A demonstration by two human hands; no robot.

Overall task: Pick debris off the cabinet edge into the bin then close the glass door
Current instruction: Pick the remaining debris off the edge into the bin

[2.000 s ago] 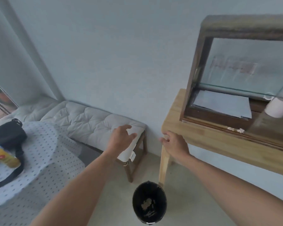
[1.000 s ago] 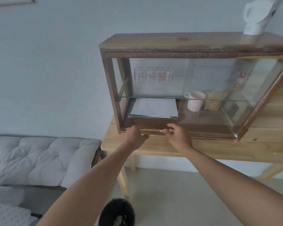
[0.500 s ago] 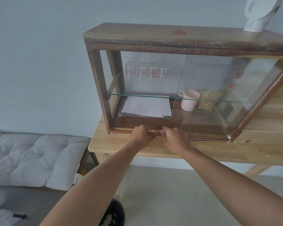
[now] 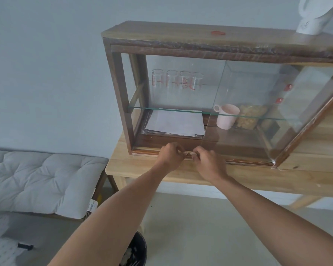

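A dark wooden cabinet [image 4: 119, 96] with glass panes stands on a pale wooden table [image 4: 142, 169]. Its sliding glass door [image 4: 258, 112] covers the right half; the left half is open. My left hand [image 4: 170, 155] and my right hand [image 4: 210, 162] meet at the cabinet's lower front edge, fingers pinched around small pale debris [image 4: 188, 153] lying on the rail. A black bin [image 4: 136, 252] with scraps inside stands on the floor below, partly hidden by my left forearm.
Inside the cabinet are several glasses [image 4: 176, 79], a stack of paper [image 4: 175, 123], a pink mug [image 4: 227, 116] and a snack bag [image 4: 250, 116]. A white object [image 4: 311, 14] stands on top. A cushioned bench [image 4: 38, 181] sits at the left.
My view swung from the bench and bin up to the cabinet. Both hands rose to the cabinet's lower front edge and closed together on the debris there.
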